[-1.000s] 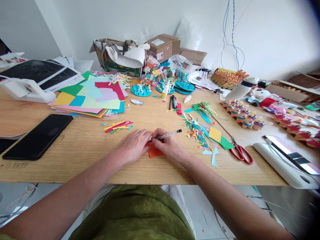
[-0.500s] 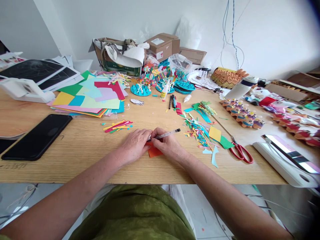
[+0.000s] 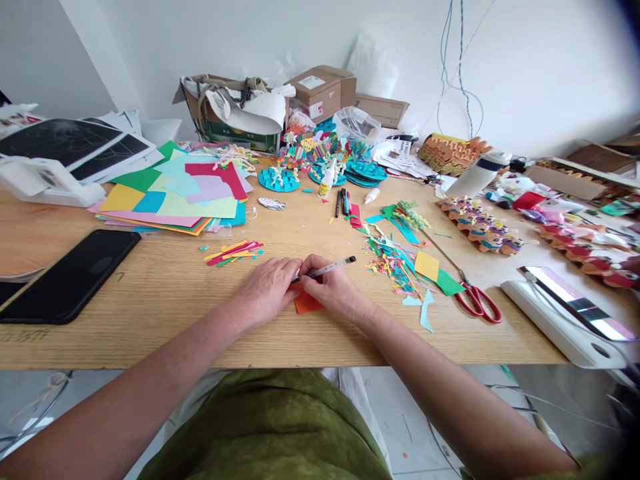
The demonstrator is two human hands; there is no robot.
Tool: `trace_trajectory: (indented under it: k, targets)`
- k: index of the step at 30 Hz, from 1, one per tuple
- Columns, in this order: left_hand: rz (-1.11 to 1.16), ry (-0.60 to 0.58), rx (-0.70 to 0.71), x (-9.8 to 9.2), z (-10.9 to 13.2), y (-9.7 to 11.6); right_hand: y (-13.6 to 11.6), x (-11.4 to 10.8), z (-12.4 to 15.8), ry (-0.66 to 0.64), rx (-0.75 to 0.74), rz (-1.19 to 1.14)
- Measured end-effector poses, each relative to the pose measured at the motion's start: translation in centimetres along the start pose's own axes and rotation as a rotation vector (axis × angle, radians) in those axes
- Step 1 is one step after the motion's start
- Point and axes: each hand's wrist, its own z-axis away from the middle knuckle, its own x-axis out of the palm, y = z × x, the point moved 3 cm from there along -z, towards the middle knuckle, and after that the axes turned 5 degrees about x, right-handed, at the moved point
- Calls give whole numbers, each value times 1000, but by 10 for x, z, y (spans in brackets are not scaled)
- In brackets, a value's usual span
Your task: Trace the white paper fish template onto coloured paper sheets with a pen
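A small piece of orange paper (image 3: 307, 303) lies on the table in front of me, mostly covered by my hands. My right hand (image 3: 327, 287) grips a pen (image 3: 333, 267) with a clear barrel and black end, its tip down between the hands and hidden by the fingers. My left hand (image 3: 270, 287) holds the paper from the left, thumb and fingers at its edge; a small pale spot shows at the fingertips, too small to name. Coloured paper strips (image 3: 235, 253) lie just beyond the left hand.
Paper scraps (image 3: 395, 257) and red-handled scissors (image 3: 479, 302) lie to the right, before a white device (image 3: 560, 327). Coloured sheets (image 3: 200, 208) and a black phone (image 3: 75, 277) are at left. A glue bottle (image 3: 327, 181), markers (image 3: 344, 203) and cardboard boxes (image 3: 320, 93) stand farther back.
The view has shifted slightly, so the table's things sit a little farther left. Both hands keep nearly the same pose around the orange paper, the pen still in the right.
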Motion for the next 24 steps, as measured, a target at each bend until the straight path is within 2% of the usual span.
trace_trajectory:
  k: [11, 24]
  targets:
    - [-2, -32, -21, -5, 0, 4, -3, -6, 3, -1, 95, -9]
    - [-8, -49, -38, -3, -1, 3, 1, -13, 5, 9, 115, 2]
